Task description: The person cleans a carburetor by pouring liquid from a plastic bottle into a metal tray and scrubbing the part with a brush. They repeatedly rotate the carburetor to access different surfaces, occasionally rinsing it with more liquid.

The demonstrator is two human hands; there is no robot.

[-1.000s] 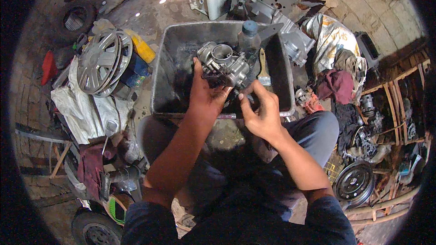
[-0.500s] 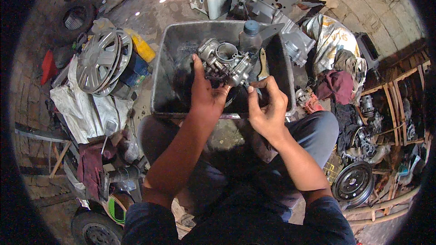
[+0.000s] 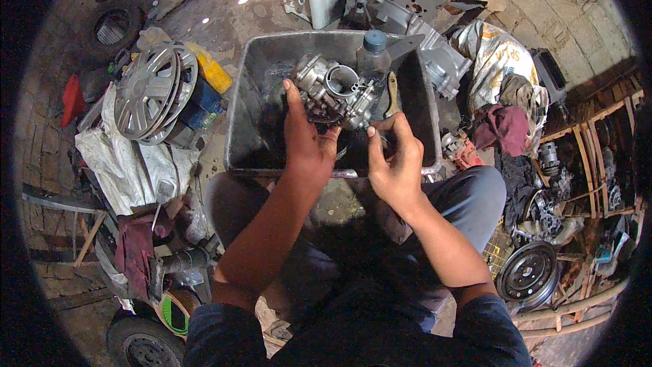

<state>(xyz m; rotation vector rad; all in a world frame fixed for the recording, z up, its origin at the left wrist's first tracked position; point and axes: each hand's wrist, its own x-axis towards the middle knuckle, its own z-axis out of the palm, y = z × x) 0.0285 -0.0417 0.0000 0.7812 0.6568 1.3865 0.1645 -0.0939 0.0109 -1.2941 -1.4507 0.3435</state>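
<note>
A metal carburetor [image 3: 333,90] with a round open bore is held up over a dark rectangular tub [image 3: 238,88]. My left hand [image 3: 303,129] is closed round its left and lower side, thumb pointing up along the body. At the carburetor's lower right, my right hand [image 3: 396,153] is pinched, thumb and forefinger together near a small fitting. What lies between those fingertips is too small to make out. Behind them in the tub are a clear bottle with a blue cap [image 3: 374,46] and a brush with a wooden handle [image 3: 392,92].
Silver wheel covers [image 3: 149,92] and a white sack [image 3: 136,170] lie to the left. A metal gearbox casing [image 3: 441,61], a stuffed white bag [image 3: 499,54] and a maroon cloth [image 3: 506,129] are at the right. A black wheel rim [image 3: 528,275] sits lower right.
The carburetor has tilted slightly in my left hand, its bore shifting a little to the right. My right hand has moved slightly left, still pinched by the same side.
</note>
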